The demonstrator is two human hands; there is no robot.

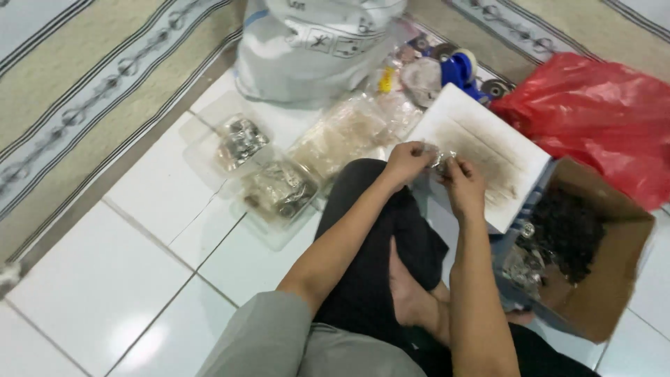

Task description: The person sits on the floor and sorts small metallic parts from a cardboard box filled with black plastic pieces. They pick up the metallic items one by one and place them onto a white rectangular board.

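Note:
My left hand (pixel 408 162) and my right hand (pixel 462 183) meet above my knee, both pinching a small shiny metal part (pixel 440 160) between the fingertips. The part is tiny and partly hidden by my fingers. Just behind the hands lies a white board (pixel 488 150) with a brownish stain. I sit cross-legged on white floor tiles in dark trousers, one bare foot tucked under.
A cardboard box (pixel 614 279) of dark and metal parts stands at my right. Clear plastic trays (pixel 279 192) and bags (pixel 349 132) of small metal pieces lie at left front. A white sack (pixel 314 42), a blue tape dispenser (pixel 457 70) and a red plastic bag (pixel 593 112) sit farther back.

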